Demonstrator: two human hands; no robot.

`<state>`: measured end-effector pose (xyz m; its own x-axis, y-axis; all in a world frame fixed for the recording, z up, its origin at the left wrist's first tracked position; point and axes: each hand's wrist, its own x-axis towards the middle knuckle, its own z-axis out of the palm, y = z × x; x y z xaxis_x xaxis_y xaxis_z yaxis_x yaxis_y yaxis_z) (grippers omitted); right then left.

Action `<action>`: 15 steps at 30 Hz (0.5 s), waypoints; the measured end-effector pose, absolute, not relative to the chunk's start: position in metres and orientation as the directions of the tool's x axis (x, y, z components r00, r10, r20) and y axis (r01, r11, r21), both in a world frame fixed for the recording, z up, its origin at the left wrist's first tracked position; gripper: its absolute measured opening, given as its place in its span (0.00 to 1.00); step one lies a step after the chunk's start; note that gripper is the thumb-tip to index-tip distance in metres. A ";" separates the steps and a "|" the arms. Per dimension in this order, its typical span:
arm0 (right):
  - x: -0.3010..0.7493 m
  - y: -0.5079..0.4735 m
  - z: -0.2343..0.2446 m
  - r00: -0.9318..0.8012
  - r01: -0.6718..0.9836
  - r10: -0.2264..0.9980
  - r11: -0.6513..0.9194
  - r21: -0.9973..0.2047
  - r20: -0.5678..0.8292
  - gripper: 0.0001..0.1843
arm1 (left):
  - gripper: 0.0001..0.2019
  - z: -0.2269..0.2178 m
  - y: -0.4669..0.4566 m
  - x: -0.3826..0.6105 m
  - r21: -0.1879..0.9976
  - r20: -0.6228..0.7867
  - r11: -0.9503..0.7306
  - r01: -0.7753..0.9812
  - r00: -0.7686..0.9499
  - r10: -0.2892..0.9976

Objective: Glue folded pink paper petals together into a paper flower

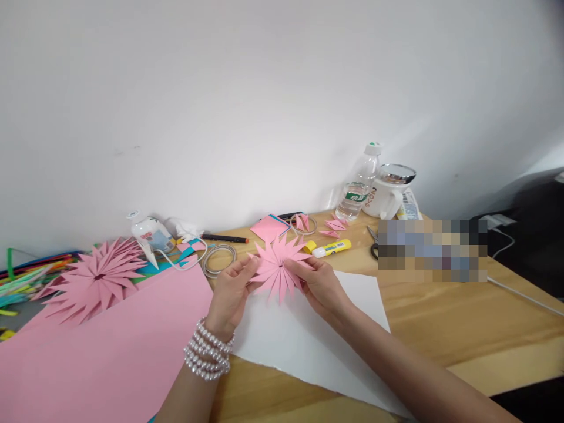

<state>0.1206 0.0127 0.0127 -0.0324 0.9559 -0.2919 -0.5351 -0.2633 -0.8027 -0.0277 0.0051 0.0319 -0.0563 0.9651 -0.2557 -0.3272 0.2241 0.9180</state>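
Observation:
A pink folded-paper flower (pixel 278 281) with many pointed petals is held above a white sheet of paper (pixel 304 346). My left hand (pixel 233 288), with pearl bracelets (pixel 209 352) at the wrist, pinches the flower's left side between thumb and fingers. On the right side my right hand (pixel 321 286) grips it, the thumb lying on the front close to the centre. Fingers behind the paper are partly hidden. Just beyond the flower lie a yellow glue stick (pixel 332 248) and its yellow cap (pixel 310 247).
Larger pink paper flowers (pixel 94 276) rest on a pink sheet (pixel 110 352) at left, near colourful pipe cleaners (pixel 35 282). Along the wall stand a white bottle (pixel 152 232), a water bottle (pixel 356 188) and a mug (pixel 382 197). Scissors (pixel 373 244) lie at right, beside a blurred-out patch.

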 end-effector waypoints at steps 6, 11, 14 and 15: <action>0.115 0.012 0.015 -0.055 -0.581 0.968 -0.229 -0.781 -0.243 0.18 | 0.10 0.026 0.002 -0.018 0.904 -0.166 0.158 -0.398 0.014 0.986; 0.125 0.017 0.021 -0.162 -0.464 0.964 -0.262 -0.846 -0.209 0.17 | 0.10 0.028 0.001 -0.015 0.917 -0.246 0.206 -0.341 -0.078 0.966; 0.128 0.020 0.022 -0.181 -0.476 0.967 -0.247 -0.844 -0.181 0.16 | 0.11 0.028 0.001 -0.015 0.924 -0.250 0.223 -0.310 -0.051 0.967; 0.127 0.020 0.021 -0.176 -0.481 0.968 -0.241 -0.843 -0.176 0.16 | 0.12 0.027 0.001 -0.015 0.925 -0.242 0.220 -0.309 -0.036 0.970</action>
